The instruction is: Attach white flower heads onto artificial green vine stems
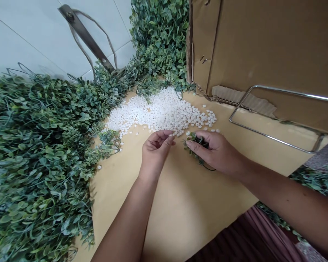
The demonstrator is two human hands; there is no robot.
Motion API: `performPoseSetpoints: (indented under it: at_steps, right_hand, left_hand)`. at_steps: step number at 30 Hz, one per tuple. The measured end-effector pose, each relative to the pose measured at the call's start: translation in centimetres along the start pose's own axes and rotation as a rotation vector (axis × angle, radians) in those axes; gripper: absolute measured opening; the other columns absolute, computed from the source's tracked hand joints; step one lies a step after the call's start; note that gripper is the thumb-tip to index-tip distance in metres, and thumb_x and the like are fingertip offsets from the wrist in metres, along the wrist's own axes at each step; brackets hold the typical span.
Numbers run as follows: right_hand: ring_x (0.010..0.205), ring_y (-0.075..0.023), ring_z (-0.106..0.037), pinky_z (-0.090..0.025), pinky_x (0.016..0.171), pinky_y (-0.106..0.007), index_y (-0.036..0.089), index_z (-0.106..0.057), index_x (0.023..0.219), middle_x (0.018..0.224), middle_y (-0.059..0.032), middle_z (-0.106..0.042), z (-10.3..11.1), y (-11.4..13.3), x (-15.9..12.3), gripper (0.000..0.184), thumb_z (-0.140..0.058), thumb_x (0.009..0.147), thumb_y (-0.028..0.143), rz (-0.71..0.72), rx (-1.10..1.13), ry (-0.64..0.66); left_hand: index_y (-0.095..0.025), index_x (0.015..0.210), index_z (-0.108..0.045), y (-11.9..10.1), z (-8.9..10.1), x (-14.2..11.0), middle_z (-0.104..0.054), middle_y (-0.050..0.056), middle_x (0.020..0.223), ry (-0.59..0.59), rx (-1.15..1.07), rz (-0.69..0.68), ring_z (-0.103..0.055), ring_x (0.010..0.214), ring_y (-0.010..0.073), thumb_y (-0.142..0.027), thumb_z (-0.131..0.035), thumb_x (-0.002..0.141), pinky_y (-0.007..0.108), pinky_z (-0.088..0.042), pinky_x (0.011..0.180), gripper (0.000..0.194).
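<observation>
Had a leafy sprig (pixel 192 145) pinched in the right hand (pixel 214 147) over the surface (pixel 175 203), plus probably a white piece (pixel 171 135) pinched in the left hand (pixel 156 150), so looked mid-sprig tbh, with tons left in the far white pile (pixel 161 111), finished count unclear.

Bare hands (pixel 156 151), bare forearms (pixel 129 214), folded maroon garment (pixel 253 238)

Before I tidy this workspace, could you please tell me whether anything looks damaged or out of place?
The cardboard is torn near its lower edge, showing a ragged corrugated strip. One small white piece lies beside the greenery on the left, apart from the main white pile.
</observation>
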State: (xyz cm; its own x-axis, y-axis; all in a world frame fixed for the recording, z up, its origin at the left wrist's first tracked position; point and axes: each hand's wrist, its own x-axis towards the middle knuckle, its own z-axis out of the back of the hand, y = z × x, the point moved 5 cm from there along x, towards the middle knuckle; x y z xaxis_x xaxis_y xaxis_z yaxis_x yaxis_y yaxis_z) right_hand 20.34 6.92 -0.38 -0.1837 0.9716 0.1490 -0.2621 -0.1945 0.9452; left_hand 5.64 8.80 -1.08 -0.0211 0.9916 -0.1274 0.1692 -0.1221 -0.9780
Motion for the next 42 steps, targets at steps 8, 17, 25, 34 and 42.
performPoseSetpoints:
  at_steps: [8, 17, 25, 34, 42]
  right_hand:
    - [0.049, -0.0069, -0.032, -0.026, 0.043, -0.021, 0.018, -0.04, 0.058, 0.053, 0.0061, -0.033, 0.2, 0.2, 0.0, 0.024, -0.049, 0.08, 0.025, 0.006, 0.009, -0.01]
    - [0.048, -0.0064, -0.032, -0.026, 0.042, -0.02, 0.017, -0.046, 0.057, 0.052, 0.0059, -0.036, 0.4, 0.1, -0.2, 0.02, -0.052, 0.075, 0.022, -0.058, 0.065, -0.063]
    - [0.046, -0.0064, -0.029, -0.024, 0.041, -0.02, 0.017, -0.046, 0.054, 0.049, 0.0061, -0.033, 0.6, 0.6, 0.0, 0.02, -0.051, 0.073, 0.02, -0.017, 0.023, -0.083]
    - [0.047, -0.0064, -0.031, -0.027, 0.044, -0.02, 0.017, -0.046, 0.057, 0.051, 0.006, -0.036, 0.5, 0.5, -0.2, 0.019, -0.052, 0.075, 0.019, -0.008, 0.039, -0.089]
    - [0.051, -0.0079, -0.034, -0.028, 0.049, -0.022, 0.018, -0.04, 0.056, 0.053, 0.0052, -0.036, 0.4, 0.5, -0.2, 0.022, -0.051, 0.074, 0.02, 0.064, -0.104, -0.115]
  left_hand:
    - [-0.017, 0.071, -0.07, 0.6, -0.9, -0.5, -0.063, -0.004, 0.062, 0.107, -0.092, 0.13, -0.055, 0.056, 0.0046, -0.024, -0.078, 0.057, 0.017, -0.044, 0.059, 0.018]
    - [-0.017, 0.077, -0.073, 0.9, -1.2, -0.8, -0.064, -0.002, 0.062, 0.164, -0.066, 0.186, -0.056, 0.057, 0.0043, -0.026, -0.074, 0.064, 0.016, -0.043, 0.06, 0.016]
    - [-0.018, 0.076, -0.074, 1.1, -1.6, -1.0, -0.067, 0.0, 0.064, 0.191, -0.062, 0.26, -0.056, 0.057, 0.0061, -0.025, -0.078, 0.059, 0.019, -0.045, 0.06, 0.019]
    - [-0.017, 0.077, -0.074, 1.1, -1.5, -1.0, -0.065, 0.0, 0.062, 0.209, -0.036, 0.239, -0.056, 0.057, 0.006, -0.025, -0.074, 0.064, 0.017, -0.044, 0.059, 0.015]
    - [-0.015, 0.072, -0.071, 1.1, -1.4, -0.9, -0.065, 0.0, 0.059, 0.194, -0.085, 0.309, -0.058, 0.056, 0.0064, -0.024, -0.078, 0.058, 0.016, -0.045, 0.056, 0.018]
